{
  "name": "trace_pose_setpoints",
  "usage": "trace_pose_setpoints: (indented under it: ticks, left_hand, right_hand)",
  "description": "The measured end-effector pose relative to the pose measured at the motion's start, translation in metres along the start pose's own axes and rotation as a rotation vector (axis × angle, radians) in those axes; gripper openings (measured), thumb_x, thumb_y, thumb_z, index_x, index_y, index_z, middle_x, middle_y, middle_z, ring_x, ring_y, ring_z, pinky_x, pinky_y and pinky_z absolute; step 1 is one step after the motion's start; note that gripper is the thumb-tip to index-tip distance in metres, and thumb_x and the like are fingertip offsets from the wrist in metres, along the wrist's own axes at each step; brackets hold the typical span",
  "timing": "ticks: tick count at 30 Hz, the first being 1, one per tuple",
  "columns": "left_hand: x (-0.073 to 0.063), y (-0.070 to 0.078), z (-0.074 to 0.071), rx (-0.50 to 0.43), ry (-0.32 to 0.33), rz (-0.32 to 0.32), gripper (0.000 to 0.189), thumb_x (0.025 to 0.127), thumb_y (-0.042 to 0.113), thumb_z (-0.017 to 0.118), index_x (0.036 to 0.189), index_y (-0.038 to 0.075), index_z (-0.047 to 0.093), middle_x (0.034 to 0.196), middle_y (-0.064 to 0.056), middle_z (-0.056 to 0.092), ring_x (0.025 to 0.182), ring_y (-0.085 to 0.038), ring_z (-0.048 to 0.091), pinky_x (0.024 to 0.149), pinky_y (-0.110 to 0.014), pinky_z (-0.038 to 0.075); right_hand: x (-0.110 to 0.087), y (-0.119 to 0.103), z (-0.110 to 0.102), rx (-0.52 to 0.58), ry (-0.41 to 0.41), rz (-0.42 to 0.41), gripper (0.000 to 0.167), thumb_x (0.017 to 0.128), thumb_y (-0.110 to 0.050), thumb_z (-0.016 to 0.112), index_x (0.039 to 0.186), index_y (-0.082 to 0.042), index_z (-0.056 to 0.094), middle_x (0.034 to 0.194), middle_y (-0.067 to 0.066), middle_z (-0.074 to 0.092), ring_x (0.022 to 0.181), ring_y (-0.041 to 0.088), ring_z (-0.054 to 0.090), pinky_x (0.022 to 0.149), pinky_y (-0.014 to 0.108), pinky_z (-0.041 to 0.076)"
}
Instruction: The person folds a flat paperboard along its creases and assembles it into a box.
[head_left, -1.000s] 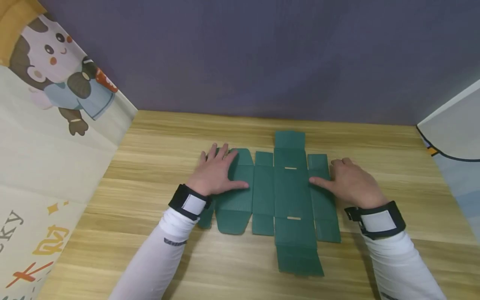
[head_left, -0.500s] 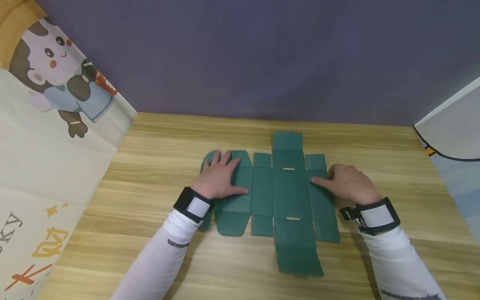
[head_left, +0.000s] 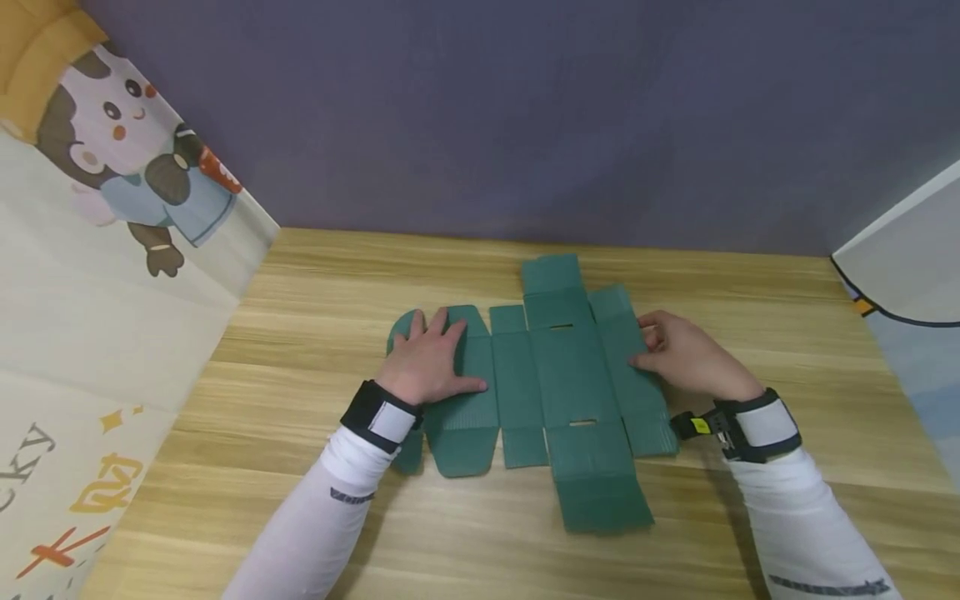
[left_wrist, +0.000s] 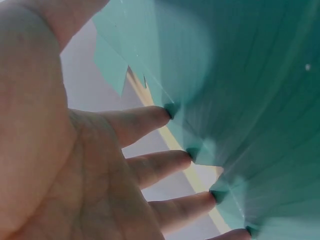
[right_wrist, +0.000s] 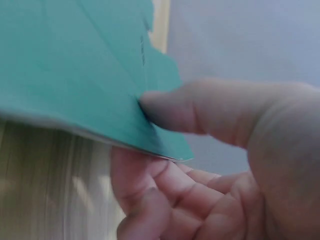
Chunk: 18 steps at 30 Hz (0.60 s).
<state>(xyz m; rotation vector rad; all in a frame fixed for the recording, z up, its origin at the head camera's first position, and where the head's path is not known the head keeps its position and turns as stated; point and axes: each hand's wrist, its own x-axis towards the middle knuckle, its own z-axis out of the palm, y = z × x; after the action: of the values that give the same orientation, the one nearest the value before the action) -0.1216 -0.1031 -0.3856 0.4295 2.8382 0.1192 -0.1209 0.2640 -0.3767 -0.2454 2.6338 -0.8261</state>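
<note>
An unfolded green cardboard box (head_left: 573, 375), creased and slotted, spreads over the wooden table. On its left panel rests my left hand (head_left: 423, 358), fingers spread, with fingertips touching the card in the left wrist view. At the opposite side my right hand (head_left: 690, 354) pinches the edge of the right panel (head_left: 626, 358). In the right wrist view the thumb (right_wrist: 167, 107) lies on top of the card and curled fingers (right_wrist: 150, 195) are beneath it. That edge is raised off the table, and the right part of the sheet tilts up.
The wooden tabletop (head_left: 300, 500) extends around the cardboard. A dark blue-grey backdrop (head_left: 555, 125) stands behind it. A cartoon-printed cloth (head_left: 97, 292) hangs on the left, and a pale printed cloth (head_left: 915, 267) on the right.
My right hand has taken hold of the cardboard's right edge and lifted it, so the right and middle panels have tilted and shifted slightly left. My left hand stays on the left panel.
</note>
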Motion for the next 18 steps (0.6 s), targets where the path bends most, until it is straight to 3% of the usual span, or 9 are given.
trace_pose_setpoints:
  ticks: [3, 7, 13, 16, 18]
  left_hand:
    - [0.000, -0.001, -0.005, -0.003, 0.021, 0.005, 0.100, 0.074, 0.077, 0.060, 0.151, 0.019, 0.033, 0.159, -0.016, 0.021, 0.143, -0.049, 0.018, 0.103, -0.068, 0.034]
    - [0.002, -0.001, -0.016, -0.023, 0.101, 0.042, 0.096, 0.076, 0.073, 0.062, 0.150, 0.018, 0.035, 0.157, -0.017, 0.027, 0.142, -0.046, 0.026, 0.102, -0.065, 0.037]
    - [0.010, 0.009, -0.042, -0.121, 0.327, 0.194, 0.082, 0.083, 0.056, 0.068, 0.147, 0.013, 0.039, 0.144, -0.012, 0.047, 0.127, -0.031, 0.050, 0.100, -0.047, 0.047]
    - [0.014, 0.020, -0.056, -0.202, 0.416, 0.267, 0.076, 0.086, 0.047, 0.069, 0.146, 0.010, 0.040, 0.142, -0.010, 0.050, 0.126, -0.026, 0.052, 0.103, -0.041, 0.045]
    - [0.017, 0.029, -0.065, -0.257, 0.441, 0.304, 0.074, 0.088, 0.044, 0.068, 0.146, 0.010, 0.039, 0.144, -0.009, 0.048, 0.131, -0.024, 0.048, 0.108, -0.038, 0.041]
  right_hand:
    - [0.000, -0.003, -0.002, 0.024, 0.008, -0.008, 0.064, 0.093, -0.030, 0.064, 0.139, 0.006, 0.040, 0.109, 0.015, 0.059, 0.097, 0.026, 0.057, 0.083, 0.040, 0.049]
    - [-0.002, -0.008, -0.005, 0.067, 0.017, -0.009, 0.062, 0.094, -0.037, 0.062, 0.138, 0.004, 0.043, 0.122, 0.019, 0.057, 0.113, 0.033, 0.055, 0.089, 0.047, 0.049]
    - [-0.006, -0.022, -0.008, 0.055, 0.102, -0.066, 0.047, 0.095, -0.036, 0.061, 0.128, -0.004, 0.053, 0.112, 0.013, 0.062, 0.100, 0.027, 0.059, 0.077, 0.036, 0.051]
    - [-0.010, -0.034, -0.010, 0.021, 0.157, -0.095, 0.040, 0.095, -0.034, 0.061, 0.122, -0.005, 0.056, 0.108, 0.011, 0.064, 0.095, 0.026, 0.061, 0.073, 0.035, 0.052]
    - [-0.014, -0.042, -0.011, 0.002, 0.191, -0.104, 0.037, 0.095, -0.032, 0.061, 0.121, -0.005, 0.056, 0.107, 0.011, 0.065, 0.094, 0.025, 0.062, 0.073, 0.036, 0.052]
